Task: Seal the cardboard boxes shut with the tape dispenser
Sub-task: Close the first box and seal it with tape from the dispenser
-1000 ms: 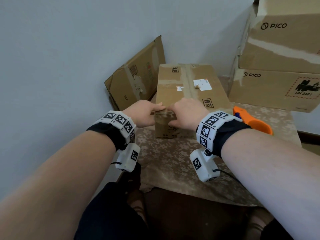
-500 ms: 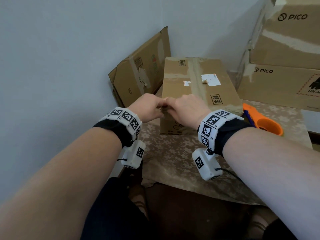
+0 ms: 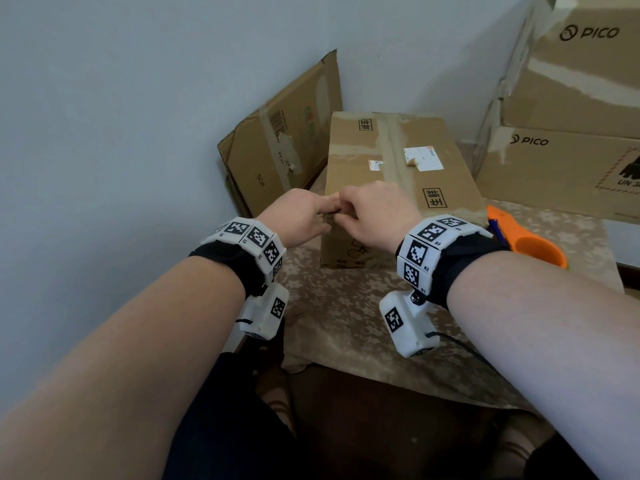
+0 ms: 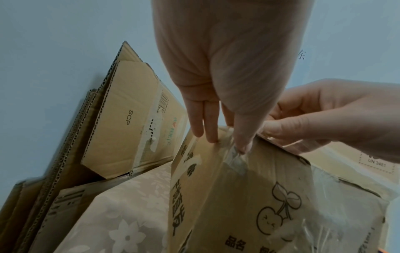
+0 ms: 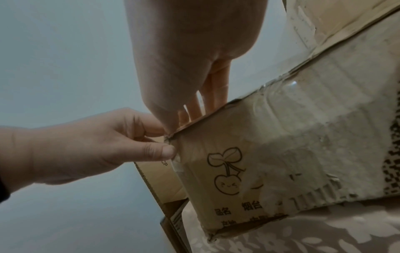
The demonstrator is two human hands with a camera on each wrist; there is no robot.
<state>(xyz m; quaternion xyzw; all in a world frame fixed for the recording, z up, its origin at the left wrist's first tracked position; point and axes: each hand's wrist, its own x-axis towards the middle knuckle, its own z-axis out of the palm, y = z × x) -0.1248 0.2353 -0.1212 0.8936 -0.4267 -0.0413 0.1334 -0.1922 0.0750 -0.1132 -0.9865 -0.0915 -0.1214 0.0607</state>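
Both hands now meeting at near top corner of brown taped cardboard box (image 3: 398,188): left hand (image 3: 298,216) pinching corner tape, right hand (image 3: 375,216) pinching edge; orange plastic tape dispenser (image 3: 526,240) lying untouched, sealing pending.

"PICO" on stacked boxes (image 3: 571,81); "SCP" on flattened carton (image 3: 277,147).

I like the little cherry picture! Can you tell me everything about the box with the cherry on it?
The cherry box is brown cardboard, long and closed, lying flat on the flowery tablecloth. Its near end shows a smiling cherry drawing and black printed characters under shiny clear tape. Old tape runs along the top seam, beside torn white labels. The left hand and right hand both touch its near top edge, at the left corner.
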